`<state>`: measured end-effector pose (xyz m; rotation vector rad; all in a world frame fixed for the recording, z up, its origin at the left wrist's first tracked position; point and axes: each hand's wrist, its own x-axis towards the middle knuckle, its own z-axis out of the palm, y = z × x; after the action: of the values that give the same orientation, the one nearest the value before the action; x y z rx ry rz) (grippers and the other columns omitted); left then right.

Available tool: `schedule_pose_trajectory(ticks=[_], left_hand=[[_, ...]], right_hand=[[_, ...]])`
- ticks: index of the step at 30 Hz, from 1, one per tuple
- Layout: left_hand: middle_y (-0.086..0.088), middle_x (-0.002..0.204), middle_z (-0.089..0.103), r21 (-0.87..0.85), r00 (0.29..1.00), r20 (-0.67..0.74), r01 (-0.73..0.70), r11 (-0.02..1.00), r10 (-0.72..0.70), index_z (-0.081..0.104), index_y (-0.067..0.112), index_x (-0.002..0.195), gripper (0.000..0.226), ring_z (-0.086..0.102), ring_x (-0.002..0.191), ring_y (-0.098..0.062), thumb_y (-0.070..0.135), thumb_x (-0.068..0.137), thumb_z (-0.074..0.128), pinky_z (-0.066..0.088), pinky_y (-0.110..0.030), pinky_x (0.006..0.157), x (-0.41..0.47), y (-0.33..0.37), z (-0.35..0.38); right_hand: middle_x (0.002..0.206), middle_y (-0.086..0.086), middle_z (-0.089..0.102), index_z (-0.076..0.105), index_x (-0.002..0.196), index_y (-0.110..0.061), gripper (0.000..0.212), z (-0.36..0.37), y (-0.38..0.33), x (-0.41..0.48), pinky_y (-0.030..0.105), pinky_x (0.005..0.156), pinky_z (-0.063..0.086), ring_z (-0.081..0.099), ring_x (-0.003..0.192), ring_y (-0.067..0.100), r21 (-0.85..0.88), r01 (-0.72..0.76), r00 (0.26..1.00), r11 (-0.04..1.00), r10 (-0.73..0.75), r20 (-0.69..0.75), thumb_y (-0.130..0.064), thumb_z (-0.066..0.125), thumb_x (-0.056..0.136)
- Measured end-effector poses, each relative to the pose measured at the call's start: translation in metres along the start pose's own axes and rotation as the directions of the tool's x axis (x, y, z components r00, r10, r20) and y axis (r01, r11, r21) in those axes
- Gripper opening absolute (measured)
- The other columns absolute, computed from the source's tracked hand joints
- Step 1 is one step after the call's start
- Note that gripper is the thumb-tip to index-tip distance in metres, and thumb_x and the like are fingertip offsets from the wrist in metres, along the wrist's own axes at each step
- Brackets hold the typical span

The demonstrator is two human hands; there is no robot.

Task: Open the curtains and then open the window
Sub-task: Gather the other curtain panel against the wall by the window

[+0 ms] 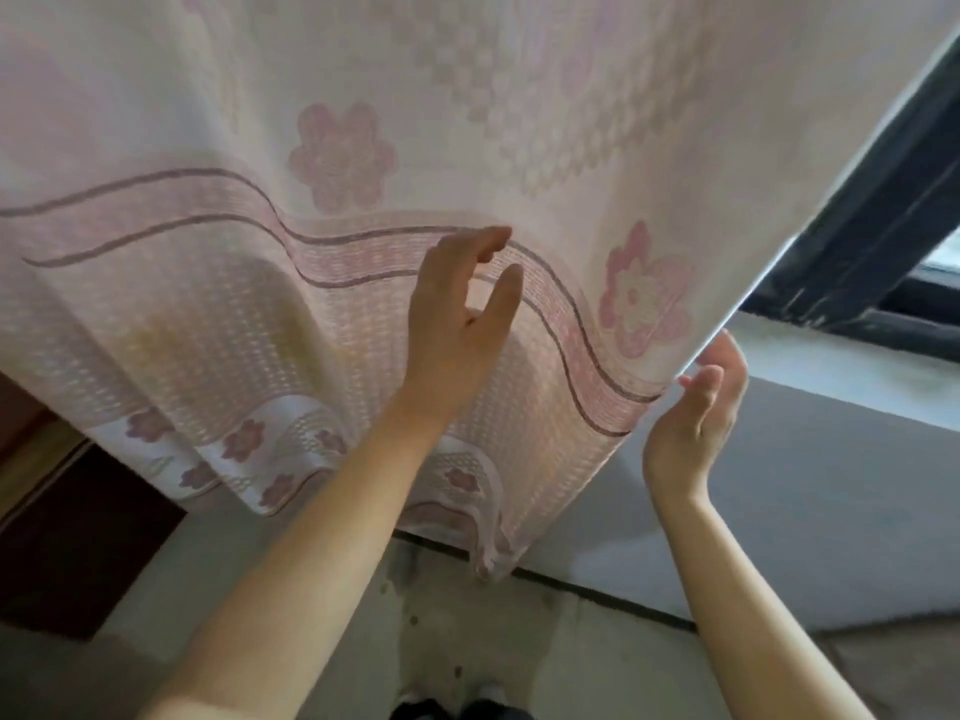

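Observation:
A pale pink curtain (363,163) with pink flowers and wavy dark stripes fills most of the head view and hangs down to near the floor. Its right edge runs diagonally from upper right to lower middle. My left hand (457,314) is raised in front of the fabric with fingers apart, holding nothing. My right hand (701,407) is at the curtain's right edge, palm up, fingertips touching the hem; whether it grips the cloth is unclear. Past the edge, a dark window frame (883,200) shows, with a sliver of bright glass (943,257).
A grey-white sill (841,356) and a grey wall (805,501) sit below the window. Dark brown wooden furniture (67,537) stands at the lower left. The floor (467,626) is pale and speckled, and my shoes (457,709) show at the bottom.

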<state>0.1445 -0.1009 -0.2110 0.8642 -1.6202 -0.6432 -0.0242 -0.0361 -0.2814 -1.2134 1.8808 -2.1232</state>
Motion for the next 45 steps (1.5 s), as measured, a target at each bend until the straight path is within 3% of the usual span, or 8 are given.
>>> schedule_pose_trajectory(ticks=[4, 7, 12, 21, 25, 29, 38, 45], left_hand=[[-0.009, 0.11, 0.061, 0.047, 0.919, -0.1, -0.38, 0.924, 0.383, 0.058, -0.002, 0.111, 0.043, 0.051, 0.104, -0.016, 0.029, 0.082, 0.052, 0.045, -0.039, 0.091, 0.045, 0.064, 0.015], [-0.022, 0.121, 0.059, 0.103, 0.828, -0.16, -0.527, 0.843, 0.537, 0.053, -0.004, 0.118, 0.065, 0.053, 0.113, -0.03, 0.051, 0.083, 0.049, 0.042, -0.048, 0.098, 0.072, 0.111, 0.025], [-0.026, 0.13, 0.053, 0.346, 0.681, -0.249, -0.601, 0.72, 0.688, 0.052, -0.001, 0.124, 0.082, 0.049, 0.12, -0.042, 0.061, 0.071, 0.053, 0.039, -0.059, 0.098, 0.12, 0.175, 0.04], [-0.016, 0.155, 0.015, 0.595, 0.796, -0.234, -0.336, 0.73, 0.558, 0.009, 0.02, 0.146, 0.084, 0.012, 0.144, -0.033, 0.043, 0.08, 0.056, 0.017, -0.054, 0.113, 0.191, 0.225, 0.033], [-0.019, 0.155, 0.014, 0.64, 0.78, -0.295, -0.267, 0.72, 0.552, 0.005, 0.021, 0.146, 0.086, 0.011, 0.143, -0.037, 0.032, 0.08, 0.059, 0.017, -0.057, 0.111, 0.215, 0.229, 0.009], [-0.022, 0.153, 0.014, 0.648, 0.801, -0.335, -0.187, 0.739, 0.496, 0.005, 0.019, 0.146, 0.083, 0.01, 0.141, -0.042, 0.031, 0.082, 0.055, 0.017, -0.059, 0.109, 0.229, 0.216, -0.013], [-0.02, 0.156, 0.001, 0.562, 0.886, -0.38, -0.006, 0.827, 0.264, -0.002, 0.022, 0.146, 0.086, 0.0, 0.142, -0.042, 0.047, 0.083, 0.05, 0.009, -0.057, 0.112, 0.251, 0.188, -0.072], [-0.021, 0.155, 0.006, 0.468, 0.919, -0.351, 0.005, 0.884, 0.18, 0.0, 0.021, 0.146, 0.093, 0.01, 0.141, -0.041, 0.059, 0.078, 0.051, 0.015, -0.057, 0.11, 0.278, 0.16, -0.142]], right_hand=[[0.121, -0.007, 0.047, 0.034, 0.128, -0.021, 0.07, 0.003, -0.045, 0.038, 0.031, 0.093, 0.049, 0.051, 0.112, 0.002, 0.09, 0.211, 0.976, 0.973, -0.214, 0.027, -0.07, 0.026, 0.079], [0.132, 0.014, 0.045, 0.029, 0.127, -0.04, 0.052, 0.014, -0.068, 0.059, 0.053, 0.094, 0.047, 0.048, 0.119, 0.027, 0.11, 0.238, 0.959, 0.965, -0.252, 0.13, -0.063, 0.04, 0.082], [0.14, -0.003, 0.039, 0.02, 0.129, -0.05, 0.065, 0.036, -0.102, 0.096, 0.056, 0.099, 0.043, 0.043, 0.126, 0.022, 0.047, 0.285, 0.954, 0.957, -0.288, 0.078, -0.068, 0.047, 0.074], [0.148, 0.008, 0.032, 0.025, 0.139, -0.017, 0.078, 0.058, -0.197, 0.182, 0.039, 0.112, 0.021, 0.027, 0.136, 0.023, -0.021, 0.516, 0.855, 0.856, -0.514, 0.068, -0.053, 0.049, 0.074], [0.154, 0.009, 0.017, 0.017, 0.142, -0.022, 0.09, 0.064, -0.208, 0.212, 0.044, 0.114, 0.011, 0.009, 0.142, 0.027, -0.237, 0.609, 0.793, 0.757, -0.583, 0.177, -0.068, 0.035, 0.066], [0.153, 0.013, 0.018, 0.024, 0.14, -0.021, 0.087, 0.077, -0.232, 0.229, 0.051, 0.112, 0.012, 0.009, 0.142, 0.031, -0.299, 0.625, 0.766, 0.721, -0.64, 0.061, -0.067, 0.033, 0.067], [0.152, 0.008, 0.021, 0.009, 0.143, -0.023, 0.097, 0.126, -0.259, 0.23, 0.052, 0.114, 0.017, 0.015, 0.14, 0.024, 0.042, 0.534, 0.811, 0.844, -0.526, 0.258, -0.07, 0.037, 0.063], [0.148, 0.012, 0.028, 0.027, 0.138, -0.009, 0.082, 0.187, -0.326, 0.206, 0.044, 0.115, 0.019, 0.022, 0.138, 0.023, 0.1, 0.519, 0.802, 0.849, -0.524, 0.287, -0.055, 0.042, 0.071]])
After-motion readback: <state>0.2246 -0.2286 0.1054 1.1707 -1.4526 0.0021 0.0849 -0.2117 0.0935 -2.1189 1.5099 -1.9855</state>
